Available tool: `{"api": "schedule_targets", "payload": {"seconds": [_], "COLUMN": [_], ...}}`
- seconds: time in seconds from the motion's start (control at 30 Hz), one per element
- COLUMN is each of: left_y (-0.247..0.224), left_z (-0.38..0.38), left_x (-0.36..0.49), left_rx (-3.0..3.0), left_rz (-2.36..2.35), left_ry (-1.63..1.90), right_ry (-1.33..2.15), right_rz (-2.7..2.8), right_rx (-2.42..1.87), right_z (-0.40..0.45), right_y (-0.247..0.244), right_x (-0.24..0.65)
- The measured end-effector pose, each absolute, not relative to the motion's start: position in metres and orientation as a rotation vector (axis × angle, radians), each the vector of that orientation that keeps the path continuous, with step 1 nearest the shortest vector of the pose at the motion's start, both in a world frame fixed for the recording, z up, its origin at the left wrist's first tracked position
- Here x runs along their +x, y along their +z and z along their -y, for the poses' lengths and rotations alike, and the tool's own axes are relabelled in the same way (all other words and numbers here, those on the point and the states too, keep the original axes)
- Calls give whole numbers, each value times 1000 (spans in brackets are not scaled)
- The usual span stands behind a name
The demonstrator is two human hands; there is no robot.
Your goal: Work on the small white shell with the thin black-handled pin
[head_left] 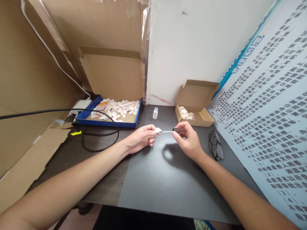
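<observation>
Between the thumb and fingers of my left hand (143,138) is a small white shell piece (158,130). My right hand (187,138) pinches the black cap (175,130) of a thin brush applicator (166,131), whose tip reaches the white piece. Both hands are raised above the grey mat. Behind them a small clear bottle (155,113) stands upright without a cap, with whitish contents.
A blue-edged box (107,123) of pale shells lies at the back left, with a black cable (83,140) looping before it. At the back right sits an open cardboard box (199,121) with shells. Glasses (216,145) rest on the right.
</observation>
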State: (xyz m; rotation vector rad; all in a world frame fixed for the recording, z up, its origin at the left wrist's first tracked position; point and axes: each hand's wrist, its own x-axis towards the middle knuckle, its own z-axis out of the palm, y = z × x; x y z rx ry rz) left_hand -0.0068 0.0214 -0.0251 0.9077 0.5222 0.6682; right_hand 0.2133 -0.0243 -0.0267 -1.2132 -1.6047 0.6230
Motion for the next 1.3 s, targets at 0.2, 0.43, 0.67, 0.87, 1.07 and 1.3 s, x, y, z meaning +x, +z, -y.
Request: {"api": "schedule_targets", "payload": {"seconds": [0.2,0.43,0.67,0.87,1.07,1.3], "left_y": [-24,-23,-22,-25,-24,-23], "left_z": [-21,-21,-20,-21,-20,-19], "left_x": [-6,-7,-7,-6,-6,-6], "left_rx": [913,921,923,953,952,961], "left_rz": [-541,-549,-564,-566,-588,-608], "left_ry": [672,673,659,657,659,659], "right_ry": [565,462,507,502,510,531], "right_rz": [1567,1678,1702,1663,1765,1759], "right_rx": [-1230,-1303,-1216,-1265,-1282,-1230], "right_z": [23,22,23,22,25,26], "right_y": [-27,-22,-20,-20,-18,-16], "right_x": [215,220,222,220,219,218]}}
